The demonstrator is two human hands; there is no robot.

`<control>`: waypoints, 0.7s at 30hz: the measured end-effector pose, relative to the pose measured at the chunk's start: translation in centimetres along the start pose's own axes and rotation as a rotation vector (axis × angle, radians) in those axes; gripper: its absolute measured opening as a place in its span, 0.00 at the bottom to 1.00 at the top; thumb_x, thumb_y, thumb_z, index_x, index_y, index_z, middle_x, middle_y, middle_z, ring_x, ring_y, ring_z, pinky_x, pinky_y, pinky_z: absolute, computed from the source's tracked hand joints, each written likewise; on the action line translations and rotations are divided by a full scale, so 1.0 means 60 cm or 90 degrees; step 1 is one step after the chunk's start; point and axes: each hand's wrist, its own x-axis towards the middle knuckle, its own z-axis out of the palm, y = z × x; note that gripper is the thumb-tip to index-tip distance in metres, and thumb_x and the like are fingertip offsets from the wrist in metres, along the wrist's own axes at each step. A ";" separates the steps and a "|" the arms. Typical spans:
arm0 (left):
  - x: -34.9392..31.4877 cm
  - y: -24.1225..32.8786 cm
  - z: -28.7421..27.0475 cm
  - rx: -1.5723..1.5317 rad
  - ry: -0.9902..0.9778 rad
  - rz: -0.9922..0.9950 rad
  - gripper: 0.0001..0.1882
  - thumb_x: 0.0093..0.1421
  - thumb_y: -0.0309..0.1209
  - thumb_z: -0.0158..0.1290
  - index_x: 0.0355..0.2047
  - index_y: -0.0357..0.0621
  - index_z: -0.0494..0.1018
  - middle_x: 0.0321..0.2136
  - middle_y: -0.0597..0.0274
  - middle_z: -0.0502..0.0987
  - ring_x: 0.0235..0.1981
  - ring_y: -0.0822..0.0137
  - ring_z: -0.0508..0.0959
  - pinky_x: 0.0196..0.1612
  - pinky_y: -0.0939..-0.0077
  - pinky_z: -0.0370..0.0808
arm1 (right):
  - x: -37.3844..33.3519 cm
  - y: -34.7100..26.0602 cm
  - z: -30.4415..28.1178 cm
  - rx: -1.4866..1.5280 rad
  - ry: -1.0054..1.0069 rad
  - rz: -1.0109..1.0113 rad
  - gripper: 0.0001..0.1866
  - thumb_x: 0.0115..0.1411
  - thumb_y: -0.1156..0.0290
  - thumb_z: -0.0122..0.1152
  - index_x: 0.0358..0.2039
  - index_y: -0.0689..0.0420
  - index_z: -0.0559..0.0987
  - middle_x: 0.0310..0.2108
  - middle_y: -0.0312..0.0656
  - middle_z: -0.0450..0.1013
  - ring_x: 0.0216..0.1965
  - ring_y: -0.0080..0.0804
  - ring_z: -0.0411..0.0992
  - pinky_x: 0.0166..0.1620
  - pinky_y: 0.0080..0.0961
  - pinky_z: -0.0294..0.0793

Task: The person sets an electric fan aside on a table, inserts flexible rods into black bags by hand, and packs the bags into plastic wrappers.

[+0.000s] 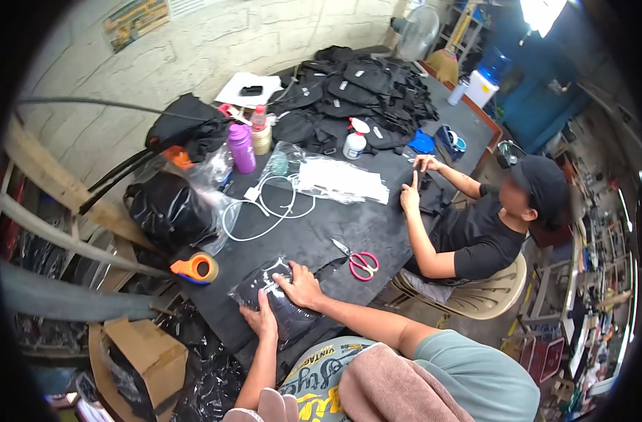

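Observation:
A black folded item in a clear plastic bag (284, 318) lies on the near edge of the dark table, in front of me. My left hand (262, 322) grips its near left side, thumb on top and fingers toward the edge. Across its upper right part rests my right hand (303, 288), with thumb and fingers spread over the plastic. Just beyond my right hand are scissors (361, 264) with red handles, their blades pointing away. An orange tape dispenser (195, 268) with a roll of tape stands at the table's left corner.
Across the table are a white cable (268, 204), white sheets in plastic (338, 178), a purple bottle (242, 149), a spray bottle (354, 139) and piled black bags (356, 91). A co-worker (490, 228) sits at the right handling a black piece. A cardboard box (146, 355) stands below left.

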 end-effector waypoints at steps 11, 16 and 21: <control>0.022 -0.031 0.036 0.083 0.042 0.076 0.49 0.57 0.57 0.67 0.62 0.27 0.62 0.56 0.36 0.70 0.60 0.42 0.70 0.64 0.50 0.66 | 0.036 0.043 0.017 0.056 0.037 -0.041 0.51 0.64 0.32 0.55 0.70 0.65 0.64 0.60 0.60 0.68 0.64 0.57 0.65 0.66 0.49 0.63; 0.024 -0.036 0.039 0.087 0.044 0.078 0.50 0.56 0.58 0.67 0.62 0.28 0.63 0.55 0.37 0.70 0.60 0.42 0.70 0.65 0.49 0.65 | 0.040 0.043 0.021 0.080 0.057 -0.046 0.45 0.64 0.36 0.58 0.66 0.63 0.68 0.58 0.59 0.69 0.62 0.55 0.68 0.65 0.46 0.66; 0.027 -0.033 0.043 0.110 0.067 0.068 0.50 0.55 0.60 0.67 0.61 0.28 0.64 0.55 0.37 0.71 0.60 0.41 0.71 0.64 0.50 0.66 | 0.045 0.040 0.021 0.097 0.073 -0.031 0.43 0.64 0.37 0.60 0.64 0.63 0.70 0.59 0.59 0.70 0.62 0.54 0.69 0.64 0.44 0.68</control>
